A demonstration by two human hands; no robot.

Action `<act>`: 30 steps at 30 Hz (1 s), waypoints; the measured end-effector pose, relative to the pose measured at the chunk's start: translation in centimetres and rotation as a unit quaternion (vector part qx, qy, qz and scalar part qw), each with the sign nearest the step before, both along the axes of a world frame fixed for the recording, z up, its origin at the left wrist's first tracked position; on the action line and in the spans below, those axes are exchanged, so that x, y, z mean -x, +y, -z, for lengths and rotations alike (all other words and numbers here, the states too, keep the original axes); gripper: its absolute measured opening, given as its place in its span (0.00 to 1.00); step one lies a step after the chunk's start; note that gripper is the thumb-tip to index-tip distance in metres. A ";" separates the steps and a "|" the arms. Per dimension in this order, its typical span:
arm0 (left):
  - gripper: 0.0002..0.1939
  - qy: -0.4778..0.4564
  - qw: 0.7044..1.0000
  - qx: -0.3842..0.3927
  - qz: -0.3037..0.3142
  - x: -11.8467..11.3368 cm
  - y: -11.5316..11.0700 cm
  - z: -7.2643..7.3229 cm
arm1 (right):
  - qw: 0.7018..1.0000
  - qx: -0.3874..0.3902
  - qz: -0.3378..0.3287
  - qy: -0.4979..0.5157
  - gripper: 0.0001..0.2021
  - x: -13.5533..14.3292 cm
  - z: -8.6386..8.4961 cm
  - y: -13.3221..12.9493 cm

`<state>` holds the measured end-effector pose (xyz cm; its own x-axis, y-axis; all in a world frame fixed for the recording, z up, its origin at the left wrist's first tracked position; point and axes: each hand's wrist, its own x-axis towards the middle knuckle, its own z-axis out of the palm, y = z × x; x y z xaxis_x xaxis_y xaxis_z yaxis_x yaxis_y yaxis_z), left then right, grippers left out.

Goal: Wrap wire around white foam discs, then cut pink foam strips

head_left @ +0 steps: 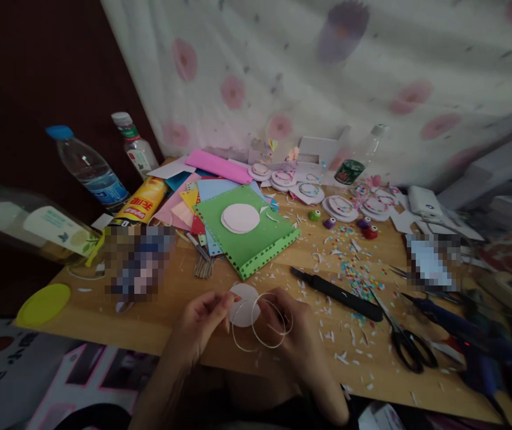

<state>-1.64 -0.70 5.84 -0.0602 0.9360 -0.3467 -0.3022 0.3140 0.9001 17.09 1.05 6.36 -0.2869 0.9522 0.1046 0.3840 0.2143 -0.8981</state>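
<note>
Thin looped wire point(260, 344) hangs in rings between my two hands, near the table's front edge. My left hand point(209, 313) pinches one end of it between thumb and fingertips. The fingers of my right hand point(283, 313) are closed round the loops on the other side. Behind the wire lies a white paper disc point(243, 298), partly covered by my fingers. Farther back, a stack of white ovals point(240, 218) rests on a green sheet point(249, 236) with one folded edge.
A black craft knife point(345, 297), black-handled scissors point(410, 349) and a blue glue gun point(466, 340) lie to the right. Colored beads point(358, 269) and paper scraps are scattered nearby. Bottles point(90, 170) and a yellow tube point(142, 202) stand or lie at the left.
</note>
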 end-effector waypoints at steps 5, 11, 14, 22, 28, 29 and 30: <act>0.24 -0.090 0.996 0.023 0.005 -0.4 -0.3 0.4 | 1.000 -0.025 0.001 -0.002 0.10 0.1 -0.1 -0.2; 0.25 -0.183 0.982 0.038 0.006 -1.0 -0.4 -0.1 | 1.000 -0.021 -0.002 0.000 0.09 0.0 -0.2 -0.4; 0.26 -0.207 0.978 0.036 -0.001 -1.0 -0.4 -0.1 | 1.000 -0.019 -0.001 -0.005 0.09 -0.1 -0.3 -0.4; 0.27 -0.233 0.972 0.039 0.000 -0.9 -0.6 0.5 | 1.000 0.001 -0.006 -0.014 0.09 -0.1 -0.5 -0.4; 0.26 -0.213 0.976 0.040 -0.026 -1.3 -0.6 0.3 | 1.000 0.007 0.007 -0.015 0.09 0.2 -0.5 -0.3; 0.27 -0.210 0.976 0.039 -0.027 -1.4 -0.6 0.3 | 1.000 -0.006 0.011 -0.023 0.08 0.3 -0.5 -0.3; 0.28 -0.207 0.977 0.037 -0.027 -1.6 -0.6 0.3 | 0.999 -0.024 0.015 -0.032 0.08 0.3 -0.5 -0.3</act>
